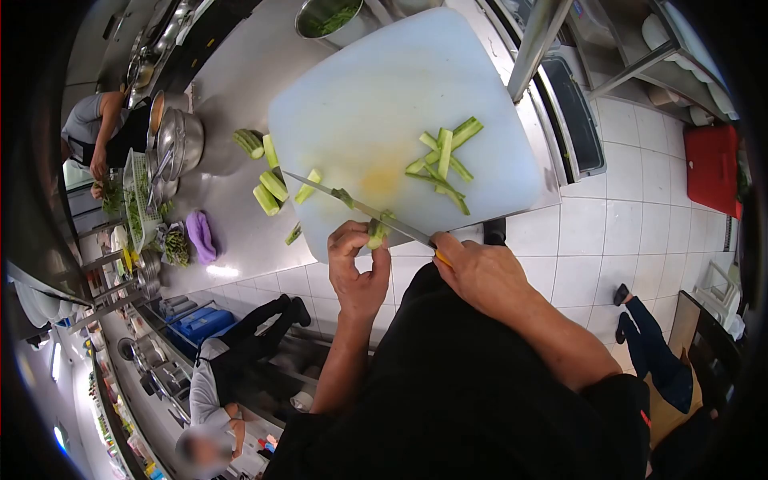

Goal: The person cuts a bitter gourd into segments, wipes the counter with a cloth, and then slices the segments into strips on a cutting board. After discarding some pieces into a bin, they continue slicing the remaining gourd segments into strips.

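Note:
My right hand (484,276) is wrapped round the yellow handle of a kitchen knife (402,227). Its long blade points up and left over the near edge of a white cutting board (368,92). Between the thumb and fingers of my left hand (357,270) is a short green cucumber piece (378,234), right beside the blade. A bit of green peel or pulp (342,194) clings to the blade. Several cut cucumber strips (445,152) lie crossed on the board's right side. Thicker cucumber pieces (272,186) rest at the left edge and on the steel counter.
A metal pot with greens (330,18) stands behind the board. On the steel counter (232,88) at left are metal pots (181,138), a white basket (139,200) and a purple cloth (201,237). Other people work at far left and lower left; another person's legs show at right.

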Demonstrator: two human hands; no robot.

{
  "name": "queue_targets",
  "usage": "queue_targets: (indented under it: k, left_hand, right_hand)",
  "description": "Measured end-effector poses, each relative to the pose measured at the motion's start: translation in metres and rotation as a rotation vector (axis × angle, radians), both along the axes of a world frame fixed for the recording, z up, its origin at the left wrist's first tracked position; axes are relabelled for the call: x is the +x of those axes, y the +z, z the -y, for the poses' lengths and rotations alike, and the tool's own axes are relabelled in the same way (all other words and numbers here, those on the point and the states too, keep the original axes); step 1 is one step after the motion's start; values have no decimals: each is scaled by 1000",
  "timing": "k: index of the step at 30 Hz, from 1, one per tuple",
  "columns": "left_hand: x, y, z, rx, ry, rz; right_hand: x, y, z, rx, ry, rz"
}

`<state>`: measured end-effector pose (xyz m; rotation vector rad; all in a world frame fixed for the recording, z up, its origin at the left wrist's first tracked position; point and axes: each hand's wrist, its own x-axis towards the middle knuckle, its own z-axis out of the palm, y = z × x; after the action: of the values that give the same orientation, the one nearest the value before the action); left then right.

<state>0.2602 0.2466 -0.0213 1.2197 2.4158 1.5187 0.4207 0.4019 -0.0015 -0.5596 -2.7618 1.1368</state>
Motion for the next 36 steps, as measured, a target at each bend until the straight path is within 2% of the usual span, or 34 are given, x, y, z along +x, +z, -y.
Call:
queue_targets:
  k: [6, 9, 13, 16, 18, 21, 25, 28, 31, 36]
  left_hand:
    - [0, -1, 3, -10, 1, -7]
    - [0, -5, 6, 56, -17, 81]
    - [-2, -10, 11, 128, -67, 160]
    - [-8, -5, 12, -6, -120, -11]
    - [-7, -5, 12, 40, -96, 76]
    - [-2, -4, 8, 95, -41, 171]
    - [0, -8, 4, 154, 19, 261]
    - [-8, 3, 5, -139, -50, 1]
    - [-5, -2, 6, -80, -15, 113]
    - [-3, -5, 2, 12, 23, 139]
  right_hand:
    - [11, 10, -7, -3, 29, 204]
    - [14, 10, -25, -102, -16, 150]
    - [8, 12, -21, -52, -78, 53]
    - [4, 12, -17, -86, -90, -56]
    - [3, 15, -19, -111, -80, -82]
    - [-2, 17, -12, -44, -67, -249]
    - [-18, 20, -2, 43, -21, -332]
    - [-28, 20, 2, 95, 8, -369]
    - [-32, 16, 3, 128, 13, -374]
    - [-28, 7, 2, 103, 20, -352]
